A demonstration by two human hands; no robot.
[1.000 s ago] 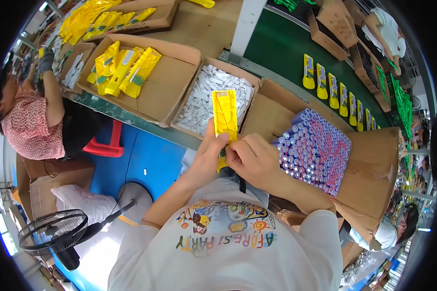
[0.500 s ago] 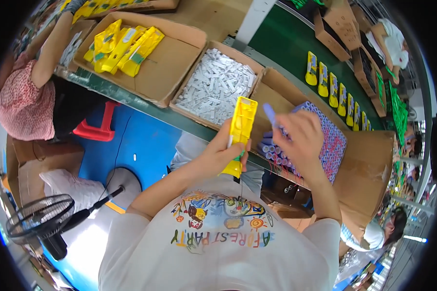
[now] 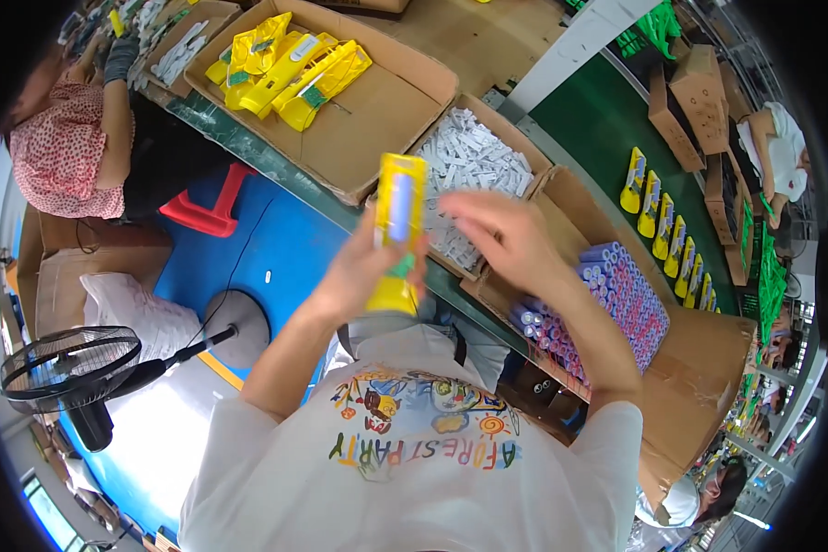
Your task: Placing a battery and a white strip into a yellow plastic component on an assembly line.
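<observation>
My left hand (image 3: pixel 348 274) is closed around a yellow plastic half-shell (image 3: pixel 392 296), held upright over the table's near edge. A purple cylindrical battery cell (image 3: pixel 401 207) lies in the shell's upper part. Below it, a small green circuit board (image 3: pixel 402 267) shows beside my fingers. To the right of the shell, my right hand (image 3: pixel 513 237) hovers with nothing in it, thumb and fingers apart. Under that hand is a carton of small white plastic parts (image 3: pixel 477 155). Rows of purple battery cells (image 3: pixel 624 305) fill part of another carton to the right.
A shallow carton (image 3: pixel 391 87) with several yellow shells stands at the far left. More yellow pieces (image 3: pixel 662 225) line up on the green conveyor (image 3: pixel 570 115). A person (image 3: pixel 69 147) works on the left, near a red stool (image 3: pixel 213 207) and a black fan (image 3: pixel 69 368).
The purple cell has passed from my right hand into the yellow shell. Both hands have moved left in the picture, and the right fingers have opened. The view has shifted too.
</observation>
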